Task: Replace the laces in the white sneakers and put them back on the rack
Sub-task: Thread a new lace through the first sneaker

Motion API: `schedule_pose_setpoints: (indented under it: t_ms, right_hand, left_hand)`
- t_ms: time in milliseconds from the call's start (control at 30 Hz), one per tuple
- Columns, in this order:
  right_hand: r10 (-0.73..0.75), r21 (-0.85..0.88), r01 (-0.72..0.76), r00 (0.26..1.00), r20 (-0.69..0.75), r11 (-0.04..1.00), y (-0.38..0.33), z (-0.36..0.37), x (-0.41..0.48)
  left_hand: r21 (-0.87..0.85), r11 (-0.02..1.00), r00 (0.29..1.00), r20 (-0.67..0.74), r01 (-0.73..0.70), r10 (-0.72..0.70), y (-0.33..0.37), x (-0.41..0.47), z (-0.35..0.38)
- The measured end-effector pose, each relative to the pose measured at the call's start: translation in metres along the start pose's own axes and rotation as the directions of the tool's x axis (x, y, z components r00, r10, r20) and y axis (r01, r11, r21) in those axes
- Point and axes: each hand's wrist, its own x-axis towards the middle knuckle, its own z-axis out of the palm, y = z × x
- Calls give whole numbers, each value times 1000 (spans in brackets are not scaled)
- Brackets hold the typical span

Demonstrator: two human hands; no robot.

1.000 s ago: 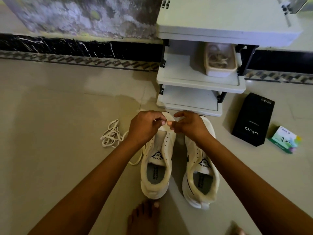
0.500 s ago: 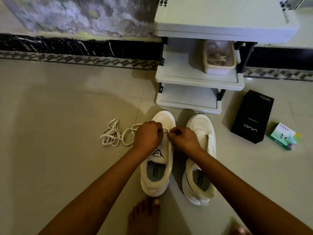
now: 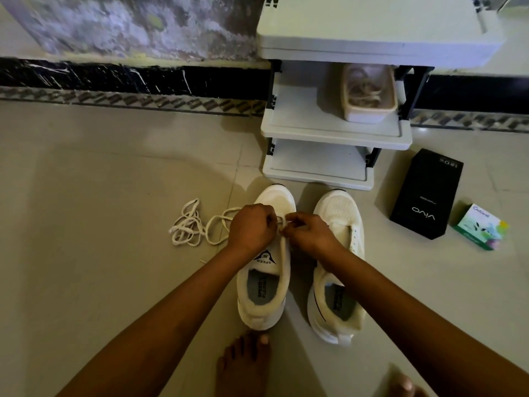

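The lace (image 3: 197, 229) is soft, flat and very light. It will flop and bend any way you pull it, and it can twist or knot up. I think the best place to take hold of it is close to its stiff tip, so the tip can be poked through a hole. Most of the lace lies in a loose heap on the floor (image 3: 100, 196), to the left of the shoes. One loop runs from the heap up to the hands.

The left sneaker (image 3: 279, 197) and the right sneaker (image 3: 340, 207) stand side by side on the floor, toes pointing at the bottom shelf of the rack (image 3: 335, 140) and just in front of it. They look light, with soft tops and firmer soles. To lift one, I would grab it at the heel or by its sides.

The left hand (image 3: 252, 224) has its fingers curled in and pinches the lace over the front of the left sneaker. The right hand (image 3: 310, 233) is curled too, and its fingertips pinch the same lace right beside the left hand. The two hands almost touch. The right sneaker has no lace that I can see.

A tub (image 3: 369, 111) of old laces sits on the middle shelf. A black box (image 3: 426, 193) and a green box (image 3: 481, 226) lie on the floor to the right.
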Motion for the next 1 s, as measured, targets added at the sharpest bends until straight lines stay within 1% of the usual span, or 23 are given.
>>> schedule_pose_setpoints:
  t_ms: [100,233,267,300,333,400,467,600,667,767,900,933,1000]
  right_hand:
    - [0,8,-1,1000,19,1000,1,-1,0]
    - [-10,14,10,1000,27,1000,3,-1,1]
    - [-12,19,12,1000,28,1000,3,-1,1]
    - [-12,23,11,1000,28,1000,3,-2,1]
    - [-10,27,9,1000,28,1000,4,-2,2]
    - [-9,38,8,999,35,999,5,-3,2]
    - [-16,55,14,999,46,998,5,-3,3]
    - [-12,79,7,998,61,997,4,-6,4]
    - [-8,87,2,998,66,996,4,-7,5]
    - [-10,83,5,998,63,997,4,-7,4]
    - [-17,85,16,1000,4,996,6,-6,7]
    - [-32,57,35,999,-38,998,6,-4,9]
    - [-114,-101,100,983,-142,990,7,0,14]
  left_hand:
    - [142,990,1000,4,-15,15,4,2,1]
    - [261,965,999,-2,-32,34,8,4,3]
    - [267,963,999,4,-38,39,8,4,3]
    - [245,969,999,17,-39,36,8,5,3]
    - [181,983,999,35,-29,23,6,6,3]
    - [-27,999,998,65,29,-27,0,8,3]
    - [-188,980,995,79,72,-58,-5,8,4]
    - [-318,943,991,124,92,-54,-9,8,7]
    - [-323,942,989,135,93,-51,-9,8,8]
    - [-262,959,991,107,107,-81,-6,9,12]
    - [-239,962,991,76,129,-114,-5,11,15]
    - [-234,962,989,76,138,-124,-5,10,15]
    - [-207,969,990,76,135,-121,-5,9,14]
